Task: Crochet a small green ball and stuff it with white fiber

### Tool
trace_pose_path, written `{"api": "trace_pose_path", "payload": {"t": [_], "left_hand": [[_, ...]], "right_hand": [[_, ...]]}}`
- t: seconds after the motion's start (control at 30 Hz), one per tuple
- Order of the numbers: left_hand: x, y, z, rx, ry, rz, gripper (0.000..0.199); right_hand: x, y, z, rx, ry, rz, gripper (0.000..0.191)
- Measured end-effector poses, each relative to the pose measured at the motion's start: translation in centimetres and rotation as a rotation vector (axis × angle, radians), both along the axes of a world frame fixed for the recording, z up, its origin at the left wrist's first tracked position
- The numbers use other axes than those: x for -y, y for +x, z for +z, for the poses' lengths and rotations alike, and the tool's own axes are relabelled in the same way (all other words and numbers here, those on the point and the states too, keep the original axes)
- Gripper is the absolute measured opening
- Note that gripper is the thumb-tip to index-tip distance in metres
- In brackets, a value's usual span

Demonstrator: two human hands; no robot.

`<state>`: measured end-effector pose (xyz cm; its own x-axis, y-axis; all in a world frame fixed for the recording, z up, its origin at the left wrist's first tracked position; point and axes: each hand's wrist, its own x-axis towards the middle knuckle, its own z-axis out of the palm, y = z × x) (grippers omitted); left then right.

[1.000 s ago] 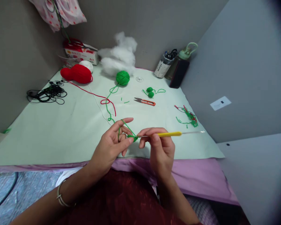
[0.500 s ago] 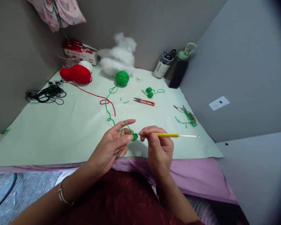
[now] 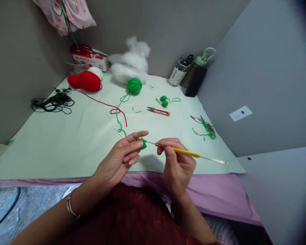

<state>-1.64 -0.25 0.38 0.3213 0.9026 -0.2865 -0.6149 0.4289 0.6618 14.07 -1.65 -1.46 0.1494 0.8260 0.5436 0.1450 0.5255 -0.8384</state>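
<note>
My left hand (image 3: pixel 123 154) pinches a small green crochet piece (image 3: pixel 143 145) between thumb and fingers, and green yarn loops over its raised index finger. In my right hand (image 3: pixel 180 163) is a crochet hook (image 3: pixel 187 152) with a yellow handle and metal ends, held like a pen. Its left tip meets the top of the crochet piece; the other end points to the right, tilted down. From the left hand the green yarn runs back over the table to a green yarn ball (image 3: pixel 134 86).
Orange thread snips (image 3: pixel 158 111) lie mid-table, near two small green balls (image 3: pixel 164 101). Yarn scraps (image 3: pixel 206 127) sit at right, red yarn (image 3: pixel 85 81) and black cords (image 3: pixel 53 102) at left. White stuffing (image 3: pixel 131 63), a pen cup (image 3: pixel 177 73) and a bottle (image 3: pixel 197 69) stand behind.
My right hand has moved slightly right and down, and the hook now slants down to the right instead of lying nearly level. The crochet piece has turned and shifted a little left and up.
</note>
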Motion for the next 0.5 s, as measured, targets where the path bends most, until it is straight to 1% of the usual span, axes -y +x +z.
{"api": "trace_pose_path", "payload": {"t": [0.07,0.1,0.17,0.27,0.4,0.5], "left_hand": [[0.1,0.1,0.0,-0.076,0.091,0.024,0.031],[0.3,0.2,0.0,-0.122,0.135,0.022,0.032],[0.5,0.4,-0.1,-0.199,0.193,0.013,0.033],[0.7,0.4,-0.2,-0.253,0.202,0.031,0.033],[0.5,0.1,-0.3,-0.283,0.215,0.049,0.032],[0.4,-0.1,-0.4,-0.306,0.242,0.052,0.031]], "right_hand": [[-0.3,-0.2,0.3,-0.130,-0.096,0.077,0.018],[-0.4,-0.3,0.3,-0.145,-0.121,0.107,0.016],[-0.5,-0.4,0.1,-0.135,-0.154,0.122,0.014],[-0.8,-0.3,-0.1,-0.193,-0.208,0.128,0.016],[-1.2,-0.1,0.2,-0.332,-0.274,0.193,0.020],[-1.0,0.0,0.6,-0.319,-0.260,0.211,0.022]]}}
